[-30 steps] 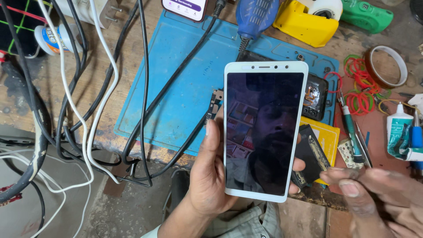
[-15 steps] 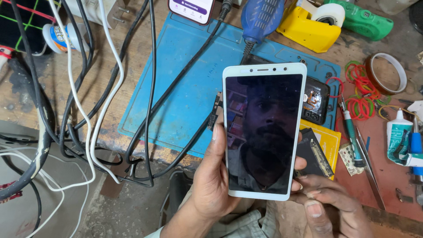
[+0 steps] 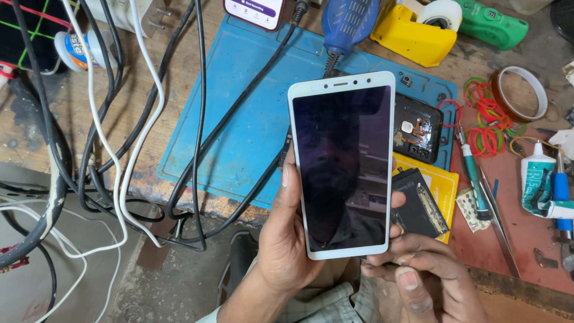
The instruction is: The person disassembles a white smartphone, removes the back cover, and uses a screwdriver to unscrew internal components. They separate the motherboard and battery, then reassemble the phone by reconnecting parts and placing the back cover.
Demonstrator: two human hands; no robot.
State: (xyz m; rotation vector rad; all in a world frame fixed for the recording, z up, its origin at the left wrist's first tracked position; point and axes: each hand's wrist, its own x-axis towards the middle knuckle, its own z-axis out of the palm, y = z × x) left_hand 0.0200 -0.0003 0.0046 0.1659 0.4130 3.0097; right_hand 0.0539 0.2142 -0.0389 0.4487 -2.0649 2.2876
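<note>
1. Left hand (image 3: pixel 287 251) grips the white phone (image 3: pixel 344 164) by its edges, thumb on the left side, screen up and dark — held above the blue mat (image 3: pixel 239 131).
2. Right hand (image 3: pixel 424 275) curls just under the phone's bottom edge, fingertips touching it; cannot tell whether it grips anything.
3. Phone looks closed up: front glass seated, no gaps seen. Not powered on.
4. Still loose on the bench — black back part (image 3: pixel 417 128), battery (image 3: pixel 418 203) on a yellow sheet (image 3: pixel 445 182), screwdriver (image 3: pixel 472 176), tweezers (image 3: pixel 499 224).
5. Judgement: screen fitted, rear side likely unfinished.
</note>
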